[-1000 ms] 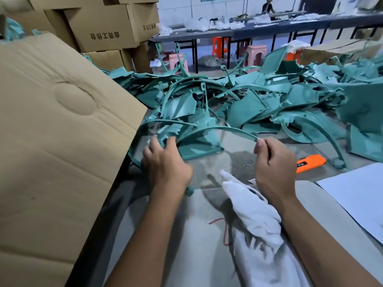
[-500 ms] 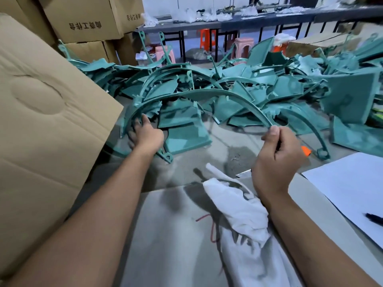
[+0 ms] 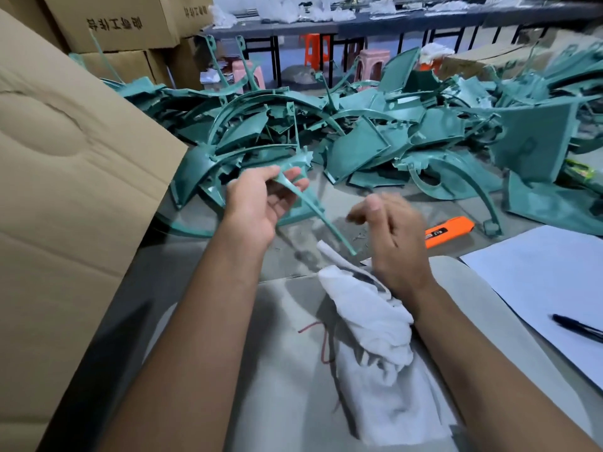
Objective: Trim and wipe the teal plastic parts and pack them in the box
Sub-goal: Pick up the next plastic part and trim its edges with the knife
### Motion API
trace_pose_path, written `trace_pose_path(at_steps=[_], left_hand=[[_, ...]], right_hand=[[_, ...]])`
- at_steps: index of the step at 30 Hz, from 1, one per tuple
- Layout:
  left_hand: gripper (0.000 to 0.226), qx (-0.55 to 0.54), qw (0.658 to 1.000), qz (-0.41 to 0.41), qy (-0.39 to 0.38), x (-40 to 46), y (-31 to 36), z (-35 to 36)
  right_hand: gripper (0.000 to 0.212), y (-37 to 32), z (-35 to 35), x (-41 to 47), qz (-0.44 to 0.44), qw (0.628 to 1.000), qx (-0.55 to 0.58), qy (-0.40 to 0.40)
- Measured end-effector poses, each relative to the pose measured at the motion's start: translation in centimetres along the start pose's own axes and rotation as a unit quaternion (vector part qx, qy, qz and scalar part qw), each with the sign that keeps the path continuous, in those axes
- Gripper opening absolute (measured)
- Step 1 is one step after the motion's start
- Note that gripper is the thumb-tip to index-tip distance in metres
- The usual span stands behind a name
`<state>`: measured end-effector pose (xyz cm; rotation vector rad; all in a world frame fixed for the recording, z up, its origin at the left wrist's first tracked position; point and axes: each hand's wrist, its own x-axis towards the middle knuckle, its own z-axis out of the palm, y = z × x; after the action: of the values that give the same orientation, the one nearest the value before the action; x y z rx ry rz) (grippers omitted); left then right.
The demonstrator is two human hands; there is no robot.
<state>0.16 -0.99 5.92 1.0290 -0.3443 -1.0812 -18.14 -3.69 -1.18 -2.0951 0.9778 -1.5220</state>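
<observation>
**Right hand off the arc, left hand keeps it**

Half a second ago both your hands spanned one long curved teal part. Now only your left hand (image 3: 261,203) has it: palm turned up, fingers (image 3: 293,184) curled round a thin teal strip (image 3: 313,210) that slants down toward the white cloth (image 3: 368,324) without touching it. Your right hand (image 3: 391,236) has let go and hangs blurred above the cloth, fingers loosely bent, holding nothing.

The camera has also dipped; more of the near table (image 3: 202,256) shows.

Counts:
- teal parts: one in hand, plus one tangled pile (image 3: 375,132) across the table (too interlocked to count singly)
- white cloth: one
- orange cutter (image 3: 450,230): one, just right of your right hand
- white sheet (image 3: 548,282): one, with one dark pen (image 3: 577,326) on it
- cardboard box flap (image 3: 71,177): one, at your left
- stacked cartons (image 3: 111,24) behind: at least three
</observation>
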Motion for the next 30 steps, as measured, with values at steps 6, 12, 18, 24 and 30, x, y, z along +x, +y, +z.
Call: trace_pose_path(at_steps=[6, 12, 18, 24, 30], left_hand=[[0.032, -0.014, 0.995, -0.016, -0.094, -1.3, 0.2, -3.4], [0.045, 0.054, 0.994, -0.03, -0.094, -1.0, -2.5, -7.8], [0.051, 0.167, 0.98, 0.104, -0.034, 0.1, -2.8, -9.6], [0.056, 0.276, 0.944, 0.171, -0.056, 0.1, -2.1, -11.0], [0.045, 0.518, 0.793, 0.316, -0.054, 0.3, -2.4, -11.8]], right_hand=[[0.023, 3.2, -3.1, 1.2, 0.284, 0.879, -0.382, 0.033], [0.035, 3.0, -2.1, 1.7, 0.259, 0.886, -0.346, -0.167], [0.043, 2.6, -2.7, 1.9, 0.171, 0.916, -0.299, -0.205], [0.03, 3.5, -3.4, 1.7, 0.195, 0.871, -0.416, -0.174], [0.029, 3.8, -2.5, 1.7, 0.179, 0.901, -0.381, -0.102]])
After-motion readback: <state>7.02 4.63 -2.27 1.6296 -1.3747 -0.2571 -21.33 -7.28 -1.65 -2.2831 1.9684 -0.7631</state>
